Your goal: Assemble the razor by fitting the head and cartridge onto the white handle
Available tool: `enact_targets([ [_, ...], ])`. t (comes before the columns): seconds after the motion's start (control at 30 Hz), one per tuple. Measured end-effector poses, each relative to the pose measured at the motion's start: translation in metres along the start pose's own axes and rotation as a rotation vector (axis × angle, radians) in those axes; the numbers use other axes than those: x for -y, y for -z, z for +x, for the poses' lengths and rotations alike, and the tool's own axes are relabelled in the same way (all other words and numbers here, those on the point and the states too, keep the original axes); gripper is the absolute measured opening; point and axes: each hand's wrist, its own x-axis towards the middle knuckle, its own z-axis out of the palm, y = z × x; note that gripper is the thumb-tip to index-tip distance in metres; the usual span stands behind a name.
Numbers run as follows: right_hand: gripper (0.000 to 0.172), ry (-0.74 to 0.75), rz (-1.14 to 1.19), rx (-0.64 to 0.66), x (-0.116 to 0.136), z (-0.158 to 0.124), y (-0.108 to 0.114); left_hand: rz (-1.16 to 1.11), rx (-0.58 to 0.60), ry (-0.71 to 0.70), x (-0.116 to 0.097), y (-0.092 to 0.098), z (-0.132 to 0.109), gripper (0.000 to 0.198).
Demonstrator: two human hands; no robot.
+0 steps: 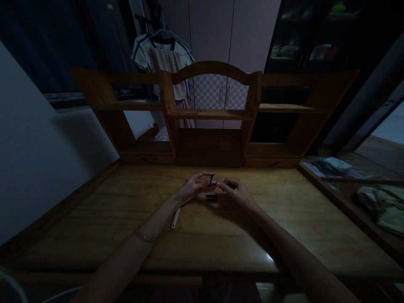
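Wooden surface (110, 235): dimly lit, desk hutch (208, 113) along its far edge.
Pale strip (176, 218): lying near left, slanted.
Left hand (193, 186): grip narrow, holding the small object (212, 181).
Small object: between the hands, black and whitish; long axis unclear.
Dark block (211, 198): just nearer.
Right hand (237, 191): index finger at the object's right side; cannot tell whether pinching.

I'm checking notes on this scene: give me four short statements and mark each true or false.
1. The left hand holds a small dark-and-white object. True.
2. The right hand lies flat on the wooden desk. False: it is curled beside the small dark-and-white object.
3. A bracelet circles the left forearm. True.
4. In the picture, the slim pale strip lies right of the dark rectangular piece. False: it lies to its left.
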Motion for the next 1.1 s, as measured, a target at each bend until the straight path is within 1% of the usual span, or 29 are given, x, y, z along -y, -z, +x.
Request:
enact_targets([
  [0.27, 0.042, -0.004, 0.005, 0.042, -0.004, 0.002, 0.002, 0.035, -0.005, 0.002, 0.003, 0.002, 0.001, 0.048],
  [0.43, 0.044, -0.017, 0.031, 0.051, -0.003, 0.001, 0.001, 0.040, -0.008, 0.001, 0.001, 0.000, 0.000, 0.049],
  [0.63, 0.044, 0.003, -0.027, 0.055, -0.004, 0.001, 0.003, 0.140, -0.034, -0.016, -0.003, -0.004, -0.002, 0.050],
  [0.77, 0.045, 0.020, -0.107, 0.030, -0.008, 0.002, 0.004, 0.215, -0.083, -0.037, -0.002, -0.007, 0.000, 0.049],
  [0.9, 0.045, 0.034, -0.147, 0.003, -0.012, 0.002, 0.003, 0.226, -0.115, -0.070, 0.000, -0.008, 0.003, 0.047],
  [1.0, 0.044, 0.037, -0.167, 0.004, -0.014, 0.002, 0.000, 0.243, -0.154, -0.105, 0.001, -0.006, 0.006, 0.039],
  [1.1, 0.044, 0.034, -0.170, 0.011, -0.015, 0.001, -0.002, 0.273, -0.184, -0.102, 0.003, -0.001, 0.007, 0.036],
])
